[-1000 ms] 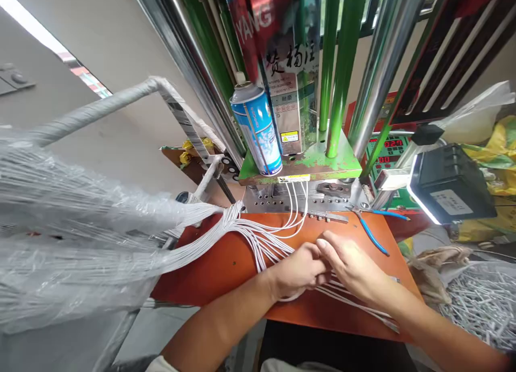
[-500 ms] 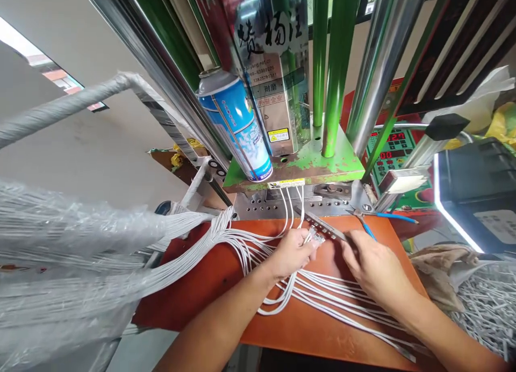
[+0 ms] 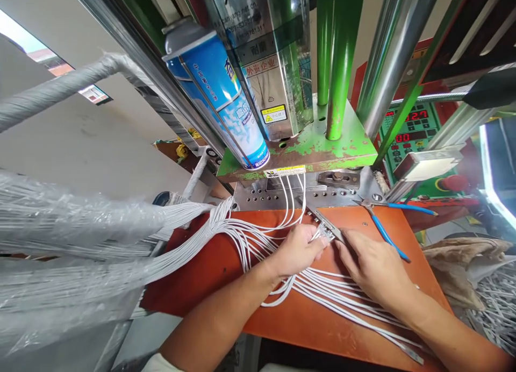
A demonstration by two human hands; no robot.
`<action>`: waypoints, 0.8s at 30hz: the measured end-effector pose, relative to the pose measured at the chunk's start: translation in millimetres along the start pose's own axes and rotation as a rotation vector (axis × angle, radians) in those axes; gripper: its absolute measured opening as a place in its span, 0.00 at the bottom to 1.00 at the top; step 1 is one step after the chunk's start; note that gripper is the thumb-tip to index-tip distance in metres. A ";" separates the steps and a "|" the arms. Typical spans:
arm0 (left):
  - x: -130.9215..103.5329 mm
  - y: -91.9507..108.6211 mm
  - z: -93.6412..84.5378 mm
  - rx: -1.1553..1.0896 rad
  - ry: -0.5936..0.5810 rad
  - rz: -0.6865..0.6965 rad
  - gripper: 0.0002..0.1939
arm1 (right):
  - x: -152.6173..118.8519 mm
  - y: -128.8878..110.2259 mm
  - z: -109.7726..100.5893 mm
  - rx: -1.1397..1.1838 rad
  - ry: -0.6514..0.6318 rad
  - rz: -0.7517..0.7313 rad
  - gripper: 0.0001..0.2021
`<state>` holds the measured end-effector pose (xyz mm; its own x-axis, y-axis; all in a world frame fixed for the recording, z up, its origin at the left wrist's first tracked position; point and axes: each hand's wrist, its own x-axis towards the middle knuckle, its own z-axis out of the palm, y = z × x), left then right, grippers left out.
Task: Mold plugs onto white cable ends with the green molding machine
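Observation:
My left hand [image 3: 296, 251] pinches the ends of several white cables with clear plastic connectors [image 3: 324, 233] on them. A slotted metal bar [image 3: 316, 215] is gripped by its near end in my right hand [image 3: 373, 264], the fingers closed around it. The connectors touch or lie close against the bar's side; whether any sit in its slots I cannot tell. More white cables [image 3: 338, 303] run under my hands across the orange board [image 3: 306, 334]. A few loop up to the press in front of me.
A blue spray can [image 3: 221, 98] stands on the green press plate [image 3: 322, 159]. Blue-handled pliers [image 3: 385, 235] lie open at the board's right rear. Plastic-wrapped cable bundles [image 3: 80, 216] hang at left. A control panel [image 3: 411, 130] is behind right; white scraps [image 3: 497, 307] fill a bag below.
The view has shifted and come closer to the press. My left hand has moved slightly right, bringing the connectors nearer my right fingers along the bar. Both hands keep their hold.

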<state>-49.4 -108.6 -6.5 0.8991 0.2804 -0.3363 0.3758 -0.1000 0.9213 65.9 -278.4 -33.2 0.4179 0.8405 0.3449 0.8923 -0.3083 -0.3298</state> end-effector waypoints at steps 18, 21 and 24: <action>4.1 5.8 -3.4 -0.211 -0.071 -0.122 0.20 | 0.0 7.0 -7.4 0.236 -0.020 0.018 0.13; 4.1 3.8 -3.1 -0.181 -0.063 -0.092 0.18 | 1.2 6.2 -8.0 0.212 0.037 0.063 0.13; 3.6 3.3 -3.1 -0.189 -0.068 -0.086 0.18 | 2.1 6.7 -9.2 0.192 0.045 0.067 0.13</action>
<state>-45.6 -105.0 -4.1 0.8809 0.2144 -0.4220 0.4089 0.1045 0.9066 74.3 -282.8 -26.6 0.4866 0.7987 0.3540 0.8149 -0.2688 -0.5135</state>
